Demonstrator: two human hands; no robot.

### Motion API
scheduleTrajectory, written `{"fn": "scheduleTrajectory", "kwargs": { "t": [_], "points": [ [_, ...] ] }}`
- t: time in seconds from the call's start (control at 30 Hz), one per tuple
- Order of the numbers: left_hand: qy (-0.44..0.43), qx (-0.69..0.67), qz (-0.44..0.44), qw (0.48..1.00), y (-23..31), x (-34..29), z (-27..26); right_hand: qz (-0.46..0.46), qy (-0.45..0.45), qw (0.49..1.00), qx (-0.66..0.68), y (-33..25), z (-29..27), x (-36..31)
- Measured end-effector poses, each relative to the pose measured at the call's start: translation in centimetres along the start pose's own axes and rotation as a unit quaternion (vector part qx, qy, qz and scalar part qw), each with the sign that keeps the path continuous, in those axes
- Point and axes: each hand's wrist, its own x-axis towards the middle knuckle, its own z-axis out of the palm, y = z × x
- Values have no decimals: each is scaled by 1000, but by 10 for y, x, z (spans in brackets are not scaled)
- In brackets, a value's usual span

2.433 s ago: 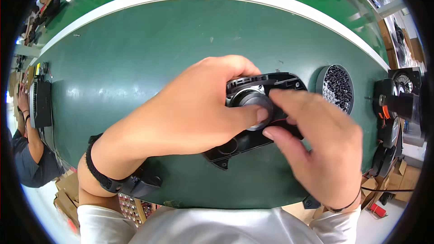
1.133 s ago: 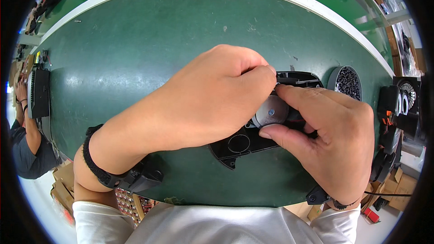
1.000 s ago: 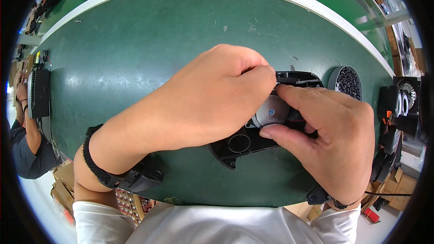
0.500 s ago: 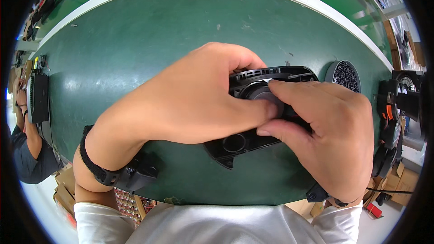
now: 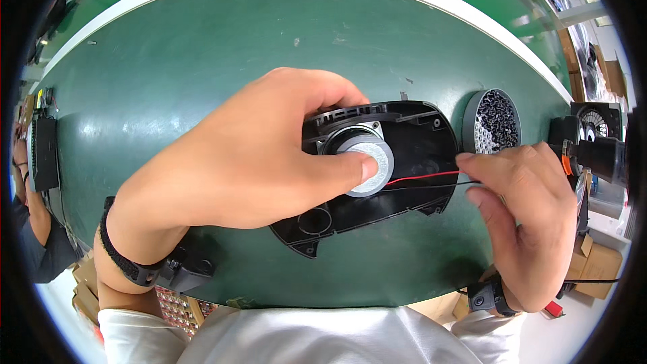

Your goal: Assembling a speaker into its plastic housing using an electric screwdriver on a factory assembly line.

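Note:
My left hand point(image 5: 249, 155) is closed around the upper left of a black plastic housing point(image 5: 421, 141), an open shell with ribs and screw posts. Its thumb presses on the silver round back of a speaker point(image 5: 377, 162) seated in the shell; the other fingers are hidden behind the rim. A red wire point(image 5: 424, 176) and a black wire point(image 5: 431, 186) run from the speaker, nearly straight, to my right hand point(image 5: 522, 212). There the wires meet the finger and thumb, whose tips stand slightly apart. Exactly where the fingers pinch the wires is hidden.
A grey round tub point(image 5: 495, 121) of small black screws stands right of the housing on the green table point(image 5: 202, 81). At the right edge are a small black fan point(image 5: 596, 121) and cardboard boxes point(image 5: 596, 266). Another person's arm point(image 5: 37, 209) and a black device point(image 5: 45, 155) appear far left.
My right hand has moved off the speaker to the right, and the two wires now stretch to it. The speaker's silver back is uncovered. My left hand still holds the housing.

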Motion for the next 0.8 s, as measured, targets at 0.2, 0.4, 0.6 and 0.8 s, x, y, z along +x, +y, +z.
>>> {"fn": "scheduleTrajectory", "kwargs": {
  "t": [0.2,0.4,0.6,0.8],
  "points": [
    [-1,-6,-21,1000,7,1,2,-95,56,974,197,-5,-8,-17],
    [4,-13,18,1000,0,-2,1,-52,334,903,266,27,-29,-78],
    [5,-42,25,999,-5,-2,5,89,563,788,233,99,-18,-45],
    [27,-59,10,998,-2,-3,11,-21,422,774,472,86,-22,-31]
  ]
}}
